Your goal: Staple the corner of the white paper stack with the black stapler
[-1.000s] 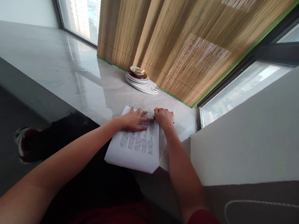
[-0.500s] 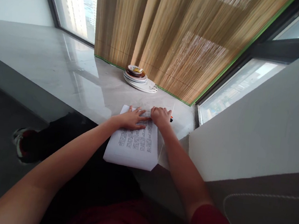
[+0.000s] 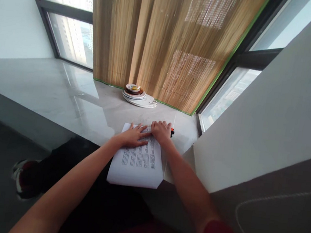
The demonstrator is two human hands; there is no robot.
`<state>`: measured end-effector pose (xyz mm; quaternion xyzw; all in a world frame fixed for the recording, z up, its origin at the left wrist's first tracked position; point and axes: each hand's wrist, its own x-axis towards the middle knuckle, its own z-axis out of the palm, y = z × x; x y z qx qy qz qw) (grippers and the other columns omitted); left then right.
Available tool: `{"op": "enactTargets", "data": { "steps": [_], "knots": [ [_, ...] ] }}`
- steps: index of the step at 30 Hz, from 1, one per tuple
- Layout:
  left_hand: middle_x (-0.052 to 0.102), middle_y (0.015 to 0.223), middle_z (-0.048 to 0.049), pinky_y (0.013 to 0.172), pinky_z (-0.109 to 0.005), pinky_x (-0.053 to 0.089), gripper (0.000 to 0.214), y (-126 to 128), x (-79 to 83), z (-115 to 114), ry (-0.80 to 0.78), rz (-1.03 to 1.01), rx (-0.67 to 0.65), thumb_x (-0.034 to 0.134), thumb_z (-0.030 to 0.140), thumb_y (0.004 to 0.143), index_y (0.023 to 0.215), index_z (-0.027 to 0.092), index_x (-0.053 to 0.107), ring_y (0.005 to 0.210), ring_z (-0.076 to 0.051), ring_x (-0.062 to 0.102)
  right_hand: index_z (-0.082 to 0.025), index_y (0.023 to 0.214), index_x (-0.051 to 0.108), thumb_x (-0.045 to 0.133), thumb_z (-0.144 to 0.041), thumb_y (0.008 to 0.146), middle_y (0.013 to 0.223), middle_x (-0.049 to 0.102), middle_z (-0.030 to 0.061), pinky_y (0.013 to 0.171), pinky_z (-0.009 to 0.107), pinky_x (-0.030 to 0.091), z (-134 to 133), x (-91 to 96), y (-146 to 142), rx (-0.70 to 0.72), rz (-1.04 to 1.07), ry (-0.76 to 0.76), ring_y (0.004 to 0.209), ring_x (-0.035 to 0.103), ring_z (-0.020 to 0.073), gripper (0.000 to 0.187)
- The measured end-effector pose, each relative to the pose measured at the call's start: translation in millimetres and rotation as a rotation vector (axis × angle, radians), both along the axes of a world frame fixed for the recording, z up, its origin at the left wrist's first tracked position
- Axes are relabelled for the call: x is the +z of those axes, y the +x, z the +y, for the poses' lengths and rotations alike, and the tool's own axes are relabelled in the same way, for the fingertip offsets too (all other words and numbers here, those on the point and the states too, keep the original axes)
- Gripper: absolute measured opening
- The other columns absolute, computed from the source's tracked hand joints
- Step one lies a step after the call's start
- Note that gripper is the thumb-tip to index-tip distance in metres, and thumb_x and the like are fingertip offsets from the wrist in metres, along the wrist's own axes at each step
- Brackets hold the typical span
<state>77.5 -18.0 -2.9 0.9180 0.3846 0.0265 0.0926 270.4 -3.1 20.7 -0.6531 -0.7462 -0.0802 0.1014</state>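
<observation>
A sheet of printed paper (image 3: 137,173) lies on the pale stone sill, its near edge hanging past the sill's edge. Spread flat on its upper left part is my left hand (image 3: 134,135), fingers apart. My right hand (image 3: 161,131) is closed at the paper's upper right corner, knuckles up, and what its fingers grip is hidden. A small black and orange object (image 3: 172,132) shows just past the right side of that hand. Whether the hand holds this object I cannot tell.
A stack of plates (image 3: 134,95) with a small yellow thing on top stands farther back on the sill (image 3: 87,119). Behind it hangs a bamboo blind (image 3: 154,37) with green edging. A grey-white wall (image 3: 256,125) closes the right side.
The whole view has tilted up, so the sill, paper and hands sit lower in the picture. Both hands keep about the same place on the paper.
</observation>
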Motion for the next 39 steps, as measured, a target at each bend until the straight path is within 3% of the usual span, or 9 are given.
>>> {"op": "enactTargets", "data": {
  "steps": [4,7,12,20,24,26,32,36,39],
  "knots": [
    [0.021,0.173,-0.0112,0.12,-0.072,0.01,0.07,0,1.4,-2,0.005,-0.008,0.003,0.04,0.065,0.101,0.164,0.039,0.025,0.159,-0.04,0.016,-0.022,0.114,0.068,0.025,-0.057,0.11,0.119,0.071,0.0124,0.094,0.038,0.045,6,11.3,20,-0.069,0.186,-0.043,0.115,0.062,0.0268,0.055],
    [0.022,0.172,-0.0148,0.121,-0.07,0.01,0.075,0,2.3,-3,0.015,-0.02,0.018,0.041,0.065,0.101,0.165,0.031,0.023,0.158,-0.039,0.016,-0.022,0.104,0.07,0.038,-0.062,0.106,0.11,0.074,0.0088,0.085,0.028,0.046,10,18.4,39,0.054,0.201,-0.163,0.105,0.067,0.0227,0.051],
    [0.02,0.172,-0.016,0.121,-0.072,0.008,0.074,-2,6.5,-4,-0.016,0.012,0.025,0.04,0.065,0.101,0.165,0.03,0.025,0.159,-0.039,0.016,-0.022,0.111,0.071,0.08,-0.033,0.084,0.106,0.077,0.0031,0.083,0.022,0.045,13,21.8,64,0.271,0.131,-0.264,0.101,0.07,0.0204,0.032],
    [0.022,0.172,-0.0132,0.12,-0.073,0.005,0.071,-9,2.8,2,-0.001,-0.006,0.009,0.037,0.068,0.101,0.163,0.033,0.03,0.158,-0.037,0.02,-0.019,0.112,0.074,0.065,-0.039,0.091,0.106,0.076,0.0147,0.077,0.032,0.05,9,21.5,57,-0.296,0.251,0.07,0.095,0.072,0.0292,0.03],
    [0.029,0.171,-0.009,0.12,-0.073,0.007,0.065,-9,3.1,4,0.023,-0.045,-0.003,0.042,0.066,0.101,0.159,0.038,0.039,0.157,-0.037,0.023,-0.018,0.109,0.073,0.062,-0.04,0.093,0.102,0.076,0.0134,0.076,0.031,0.047,6,29.2,50,-0.304,0.348,0.184,0.099,0.07,0.0288,0.029],
    [0.04,0.166,-0.0079,0.123,-0.064,0.016,0.058,-13,7.6,8,0.115,-0.161,0.077,0.046,0.059,0.102,0.155,0.035,0.045,0.152,-0.032,0.034,-0.018,0.105,0.073,0.063,-0.041,0.093,0.097,0.076,0.0116,0.072,0.029,0.045,1,32.9,38,-0.229,0.4,0.124,0.094,0.069,0.0268,0.028],
    [0.07,0.114,-0.0137,0.096,-0.039,0.046,0.028,-43,25.3,18,0.496,-0.545,0.718,0.04,0.026,0.106,0.109,0.017,0.067,0.11,-0.027,0.063,-0.017,0.092,0.072,0.069,-0.047,0.089,0.084,0.074,0.0081,0.064,0.026,0.037,-27,17.0,-31,0.099,0.437,-0.034,0.076,0.065,0.0203,0.031],
    [0.067,0.104,-0.0122,0.084,-0.035,0.046,0.024,-50,23.4,18,0.536,-0.559,0.797,0.042,0.022,0.105,0.101,0.018,0.065,0.095,-0.026,0.064,-0.018,0.092,0.07,0.071,-0.03,0.083,0.088,0.074,0.007,0.066,0.026,0.037,-39,-7.7,-58,0.158,0.407,-0.036,0.08,0.065,0.02,0.015],
    [0.065,0.104,-0.0118,0.081,-0.033,0.045,0.023,-47,17.8,19,0.506,-0.532,0.776,0.045,0.023,0.105,0.099,0.018,0.066,0.091,-0.025,0.064,-0.018,0.09,0.068,0.074,-0.033,0.082,0.087,0.073,0.0064,0.066,0.026,0.038,-36,-17.4,-46,0.119,0.443,-0.049,0.081,0.064,0.0205,0.017]
  ]
}}
